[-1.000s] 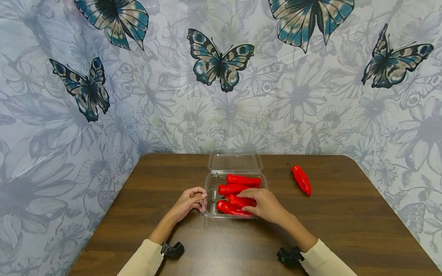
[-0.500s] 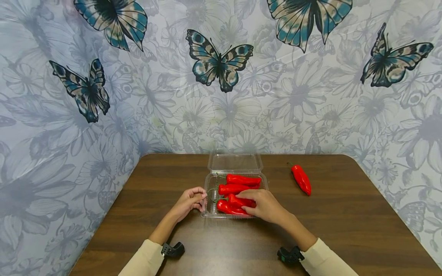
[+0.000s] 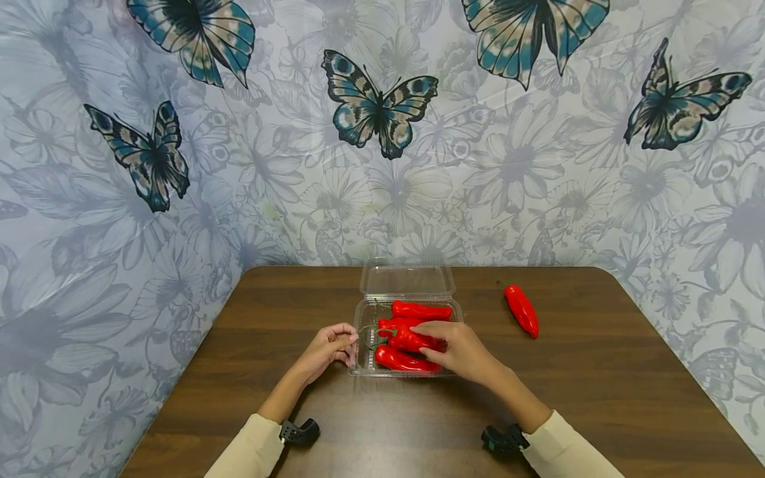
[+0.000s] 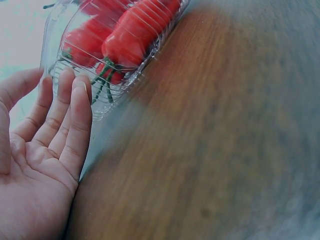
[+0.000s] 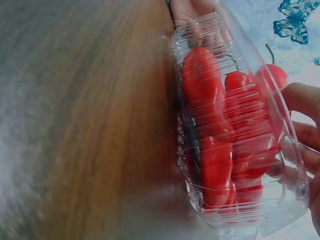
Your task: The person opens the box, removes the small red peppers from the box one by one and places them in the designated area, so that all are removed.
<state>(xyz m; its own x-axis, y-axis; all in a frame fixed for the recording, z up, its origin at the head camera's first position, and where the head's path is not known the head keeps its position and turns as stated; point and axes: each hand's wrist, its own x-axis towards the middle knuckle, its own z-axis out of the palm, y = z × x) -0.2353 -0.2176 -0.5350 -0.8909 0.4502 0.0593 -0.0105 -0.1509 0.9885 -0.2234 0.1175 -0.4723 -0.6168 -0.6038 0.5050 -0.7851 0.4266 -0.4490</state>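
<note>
A clear plastic clamshell container point(image 3: 364, 368) stands on the table with its lid point(image 3: 408, 279) raised behind it. Several red chili peppers point(image 3: 421, 311) with green stems lie inside, stems to the left. My right hand point(image 3: 460, 348) grips one red chili pepper point(image 3: 406, 338) between thumb and fingers, above the others in the container. In the right wrist view, that pepper's top point(image 5: 277, 76) rises over the rim. My left hand point(image 3: 329, 348) pinches the container's left rim with thumb and fingertips. The left wrist view shows these fingers point(image 4: 77, 125) against the ribbed side wall.
Another red chili pepper point(image 3: 521, 311) lies on the brown wooden table point(image 3: 597, 372), to the right of the container. A cloth wall with butterflies point(image 3: 382, 109) and flowers stands behind the table and on both sides. Dark straps point(image 3: 299, 433) sit at both wrists.
The right hand has raised its pepper from beside the front one and shifted it slightly away from me, over the middle of the container. The left hand keeps its place at the rim.
</note>
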